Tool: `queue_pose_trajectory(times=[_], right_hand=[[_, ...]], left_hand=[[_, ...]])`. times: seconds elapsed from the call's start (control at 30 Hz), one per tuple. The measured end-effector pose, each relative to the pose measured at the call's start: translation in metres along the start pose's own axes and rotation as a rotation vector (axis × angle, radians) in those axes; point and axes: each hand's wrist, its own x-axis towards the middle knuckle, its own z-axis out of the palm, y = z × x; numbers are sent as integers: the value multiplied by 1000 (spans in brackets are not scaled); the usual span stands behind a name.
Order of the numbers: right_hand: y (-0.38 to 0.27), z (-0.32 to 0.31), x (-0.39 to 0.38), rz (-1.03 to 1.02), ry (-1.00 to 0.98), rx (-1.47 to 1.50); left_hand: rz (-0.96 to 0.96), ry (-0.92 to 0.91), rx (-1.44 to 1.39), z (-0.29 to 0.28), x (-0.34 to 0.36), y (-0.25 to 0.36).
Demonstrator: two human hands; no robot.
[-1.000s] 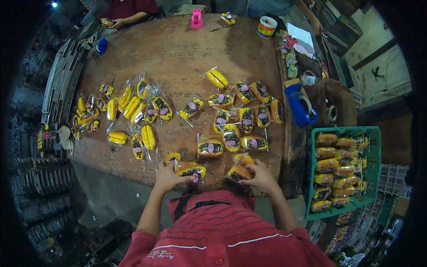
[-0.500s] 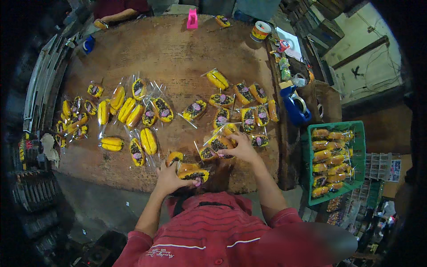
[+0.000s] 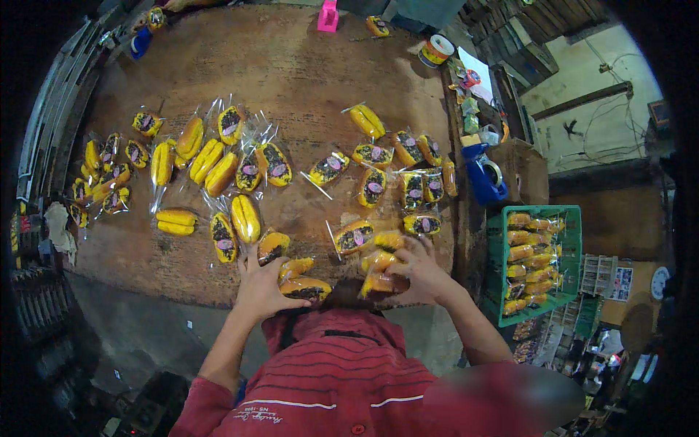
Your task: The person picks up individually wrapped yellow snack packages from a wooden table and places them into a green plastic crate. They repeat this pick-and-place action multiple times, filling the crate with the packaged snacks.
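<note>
Near the front edge of the wooden table [image 3: 196, 280], my left hand [image 3: 261, 285] curls round wrapped yellow buns, with its thumb on the near side of a dark-topped bun [image 3: 306, 289]. A second bun [image 3: 296, 268] lies against that one, and another bun [image 3: 274, 245] touches the fingertips. My right hand [image 3: 426, 275] is closed on a pair of wrapped buns, one bun [image 3: 380, 282] nearer me and one bun [image 3: 378, 260] just behind it. Its fingers partly cover them. Past these fingers lie a bun with a purple label [image 3: 354, 237] and a plain yellow bun [image 3: 389, 240].
Several bagged buns [image 3: 207, 162] spread over the table's left and right. A green crate [image 3: 499, 262] of buns stands at the right. Along the right edge sit a blue tape dispenser [image 3: 484, 182] and a round tub [image 3: 435, 51]. A pink holder [image 3: 328, 16] is at the back.
My right hand has moved right and nearer to me, now with buns at the front edge. The left hand has shifted slightly left around its buns. The whole view has tilted a little.
</note>
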Motion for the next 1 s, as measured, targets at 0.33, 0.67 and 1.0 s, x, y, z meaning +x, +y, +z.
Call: queue_pose_trajectory(times=[0.33,0.67,1.0], right_hand=[[22,-3,75,-250,-506,260],[59,4,248,-500,-1276,362],[31,1,225,-487,-1217,70]], left_hand=[[-53,202,-85,31,-26,-9],[-598,407,-106,76,-105,75],[-689,809,-95,124,-145,162]])
